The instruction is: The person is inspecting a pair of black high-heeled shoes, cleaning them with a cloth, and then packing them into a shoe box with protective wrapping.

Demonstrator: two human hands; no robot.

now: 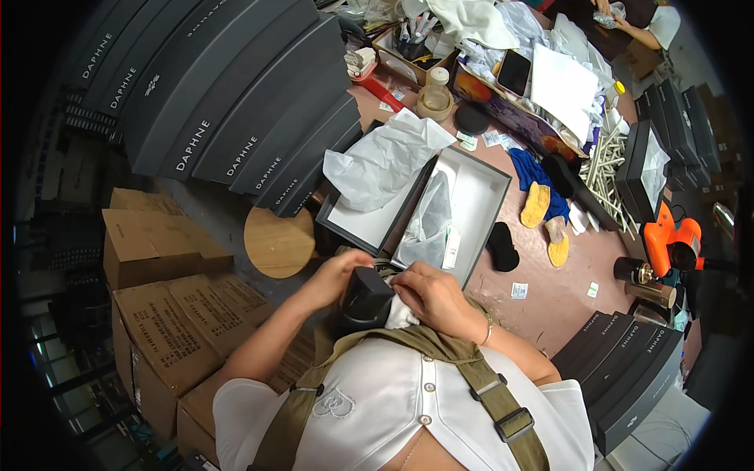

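Close to my body, my left hand [342, 273] is curled round a black shoe [367, 297], with the blocky heel or sole end turned up. My right hand [440, 300] is closed beside the shoe, its fingertips pinched on a bunched white cloth [401, 315] that lies against the shoe. The shoe's far side is hidden by my hands. Just beyond them stands an open shoe box [496, 182] with a white inside, holding something wrapped in pale tissue [428, 224]. A crumpled white tissue sheet [385, 157] lies over the box part to its left.
Tall stacks of dark shoe boxes [236, 102] rise at the left, above brown cartons [169, 322] and a round wooden stool [280, 242]. Yellow sponges [536, 206], a black pad [503, 246] and an orange tool [671, 237] lie on the table. Another person's hand [624, 23] shows far right.
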